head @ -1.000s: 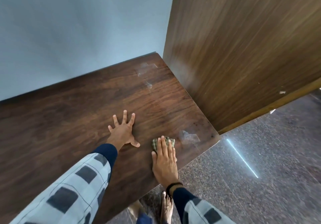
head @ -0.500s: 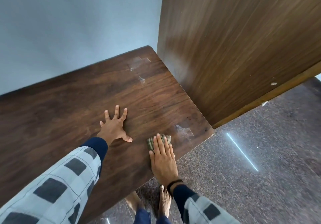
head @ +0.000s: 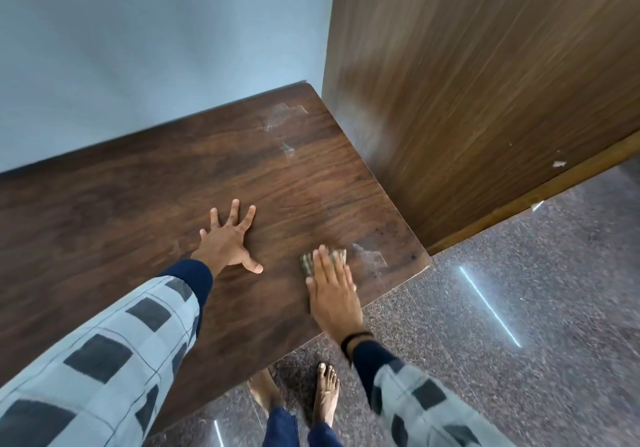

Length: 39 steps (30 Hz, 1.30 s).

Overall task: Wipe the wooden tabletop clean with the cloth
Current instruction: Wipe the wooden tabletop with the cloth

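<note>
We see the wooden tabletop [head: 138, 204] bounded far by a wall [head: 156, 48], right by a wood panel [head: 485, 100]. Our right hand [head: 332, 294], fingers straight, presses the cloth [head: 306, 262] at the near-right corner; our left hand [head: 227, 242] rests splayed.

A plain pale blue-grey wall [head: 156, 48] rises beyond the left hand [head: 227, 244]. A tall brown wood-grain laminate panel [head: 485, 82] stands upright beyond and right of the right hand [head: 334, 296], a small white chip [head: 558, 163] near its lower edge. A speckled grey-brown polished stone floor [head: 571, 290] lies right of that hand, crossed by a thin bright streak [head: 490, 306].
</note>
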Each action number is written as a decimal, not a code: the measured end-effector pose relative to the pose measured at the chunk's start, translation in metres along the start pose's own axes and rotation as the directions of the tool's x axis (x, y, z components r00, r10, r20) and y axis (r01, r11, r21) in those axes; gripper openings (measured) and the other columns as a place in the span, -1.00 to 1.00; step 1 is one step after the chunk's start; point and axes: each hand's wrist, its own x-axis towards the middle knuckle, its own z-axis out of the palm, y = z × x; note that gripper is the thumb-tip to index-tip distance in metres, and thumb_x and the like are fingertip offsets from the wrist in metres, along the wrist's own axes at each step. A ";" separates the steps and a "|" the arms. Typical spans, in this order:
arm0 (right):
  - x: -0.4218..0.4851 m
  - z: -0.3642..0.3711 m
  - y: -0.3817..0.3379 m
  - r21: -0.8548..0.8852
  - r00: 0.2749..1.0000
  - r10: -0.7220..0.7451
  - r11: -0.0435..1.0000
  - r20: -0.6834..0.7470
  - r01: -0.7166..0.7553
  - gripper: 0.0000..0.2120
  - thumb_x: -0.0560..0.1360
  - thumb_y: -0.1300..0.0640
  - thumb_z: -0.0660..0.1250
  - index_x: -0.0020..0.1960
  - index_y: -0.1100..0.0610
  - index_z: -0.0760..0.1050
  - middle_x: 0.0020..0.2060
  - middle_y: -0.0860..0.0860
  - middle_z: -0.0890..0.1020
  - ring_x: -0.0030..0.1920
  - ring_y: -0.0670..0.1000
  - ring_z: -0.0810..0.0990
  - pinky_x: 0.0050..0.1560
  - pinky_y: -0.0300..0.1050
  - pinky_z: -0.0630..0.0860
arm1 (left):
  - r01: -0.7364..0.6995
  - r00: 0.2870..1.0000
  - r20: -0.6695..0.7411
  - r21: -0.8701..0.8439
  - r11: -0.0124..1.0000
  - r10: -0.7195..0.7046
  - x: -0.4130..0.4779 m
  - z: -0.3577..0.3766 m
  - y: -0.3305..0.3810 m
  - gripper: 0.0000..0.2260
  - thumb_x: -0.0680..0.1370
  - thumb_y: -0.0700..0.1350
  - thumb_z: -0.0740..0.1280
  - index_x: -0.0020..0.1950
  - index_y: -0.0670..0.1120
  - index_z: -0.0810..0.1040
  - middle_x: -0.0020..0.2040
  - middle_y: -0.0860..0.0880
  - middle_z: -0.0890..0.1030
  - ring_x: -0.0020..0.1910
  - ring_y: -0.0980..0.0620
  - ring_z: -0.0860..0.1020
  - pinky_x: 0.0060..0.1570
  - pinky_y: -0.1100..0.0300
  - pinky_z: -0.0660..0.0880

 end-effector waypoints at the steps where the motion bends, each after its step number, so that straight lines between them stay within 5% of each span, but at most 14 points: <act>1: 0.012 -0.006 0.010 -0.009 0.999 0.026 1.000 0.024 -0.026 -0.46 0.73 -0.07 -0.15 0.65 0.04 -0.19 0.62 -0.05 -0.16 0.59 0.03 -0.25 0.61 0.11 -0.10 | 0.002 1.000 0.005 -0.006 1.000 -0.002 -0.001 0.000 0.000 0.30 0.21 0.20 0.63 0.57 0.26 -0.34 0.54 0.12 -0.46 0.53 -0.28 -0.38 0.44 -0.40 -0.04; 6: -0.014 -0.016 0.040 0.068 0.971 0.240 0.969 -0.014 -0.238 -0.43 0.70 -0.14 -0.23 0.63 0.05 -0.23 0.62 -0.04 -0.19 0.62 0.06 -0.23 0.61 0.13 -0.07 | 0.006 1.000 -0.006 -0.004 1.000 -0.006 0.001 0.001 0.000 0.30 0.20 0.20 0.64 0.57 0.27 -0.33 0.54 0.13 -0.46 0.54 -0.27 -0.37 0.43 -0.41 -0.04; 10: -0.042 -0.005 0.020 0.060 0.985 0.171 0.983 0.024 -0.172 -0.43 0.72 -0.12 -0.17 0.62 0.07 -0.26 0.62 0.00 -0.23 0.60 0.08 -0.32 0.58 0.06 -0.24 | 0.007 1.000 0.005 -0.001 1.000 -0.007 0.001 0.000 0.001 0.30 0.20 0.20 0.64 0.57 0.26 -0.32 0.55 0.13 -0.45 0.54 -0.29 -0.37 0.42 -0.43 -0.03; 13: -0.001 -0.011 0.034 0.008 0.996 0.090 0.996 0.004 -0.090 -0.44 0.72 -0.13 -0.21 0.63 0.06 -0.26 0.62 -0.02 -0.20 0.60 0.05 -0.27 0.60 0.08 -0.18 | 0.005 1.000 -0.010 -0.012 1.000 -0.005 0.001 0.002 0.000 0.30 0.19 0.20 0.64 0.57 0.27 -0.32 0.55 0.14 -0.45 0.54 -0.28 -0.36 0.42 -0.43 -0.03; 19: 0.003 -0.029 0.067 0.037 0.971 0.227 0.974 -0.069 -0.225 -0.43 0.71 -0.14 -0.18 0.64 0.07 -0.18 0.62 -0.02 -0.15 0.61 0.10 -0.23 0.59 0.08 -0.20 | -0.006 1.000 -0.020 -0.033 0.999 0.005 0.002 0.003 -0.002 0.30 0.19 0.17 0.65 0.58 0.26 -0.30 0.55 0.13 -0.44 0.54 -0.29 -0.36 0.41 -0.45 -0.05; 22: -0.026 -0.015 0.044 0.036 0.987 0.158 0.987 0.019 -0.159 -0.41 0.71 -0.16 -0.19 0.63 0.07 -0.23 0.62 0.04 -0.19 0.59 0.14 -0.30 0.55 0.12 -0.24 | 0.006 1.000 -0.003 -0.007 1.000 -0.006 0.004 0.001 -0.001 0.31 0.19 0.18 0.65 0.57 0.26 -0.31 0.55 0.11 -0.45 0.54 -0.31 -0.35 0.41 -0.45 -0.03; 27: 0.037 -0.015 0.031 -0.007 0.999 -0.038 0.999 0.002 0.038 -0.44 0.72 -0.11 -0.13 0.65 0.07 -0.11 0.63 0.00 -0.06 0.61 0.07 -0.13 0.60 0.14 -0.02 | 0.015 1.000 -0.008 0.009 1.000 -0.015 0.005 0.002 0.000 0.31 0.19 0.19 0.64 0.57 0.26 -0.32 0.55 0.11 -0.45 0.54 -0.30 -0.34 0.42 -0.43 -0.03; 34: 0.023 -0.027 0.055 0.041 0.984 0.178 0.983 -0.024 -0.177 -0.43 0.72 -0.13 -0.12 0.65 0.04 -0.17 0.62 -0.06 -0.15 0.61 0.06 -0.20 0.58 0.11 -0.16 | 0.018 1.000 0.002 0.015 1.000 -0.019 0.007 0.002 -0.004 0.32 0.18 0.20 0.64 0.56 0.27 -0.34 0.54 0.11 -0.46 0.53 -0.30 -0.36 0.42 -0.43 -0.04; 39: 0.040 -0.012 0.023 -0.003 0.999 -0.048 0.999 0.009 0.048 -0.44 0.71 -0.12 -0.12 0.65 0.05 -0.05 0.63 -0.02 -0.04 0.62 0.07 -0.10 0.59 0.14 -0.05 | 0.013 1.000 0.014 0.039 0.999 -0.013 0.009 0.000 -0.003 0.33 0.19 0.23 0.63 0.55 0.25 -0.37 0.53 0.10 -0.48 0.53 -0.32 -0.36 0.42 -0.42 -0.03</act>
